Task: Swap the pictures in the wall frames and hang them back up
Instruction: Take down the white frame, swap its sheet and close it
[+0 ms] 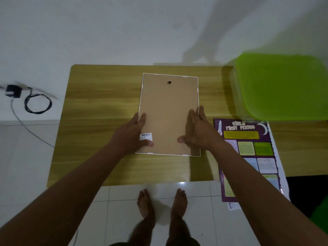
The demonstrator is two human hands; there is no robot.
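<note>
Frame face-down, brown backing up, barcode sticker near corner

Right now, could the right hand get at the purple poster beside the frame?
Probably yes. The right hand rests flat on the frame, and the purple poster lies just beside it on the table, with nothing between.

Left hand and right hand lie flat, fingers extended.

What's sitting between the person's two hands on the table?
The head view shows the face-down frame's brown backing board between the left hand and the right hand, which rest at its side edges. A barcode sticker sits by the left thumb.
</note>
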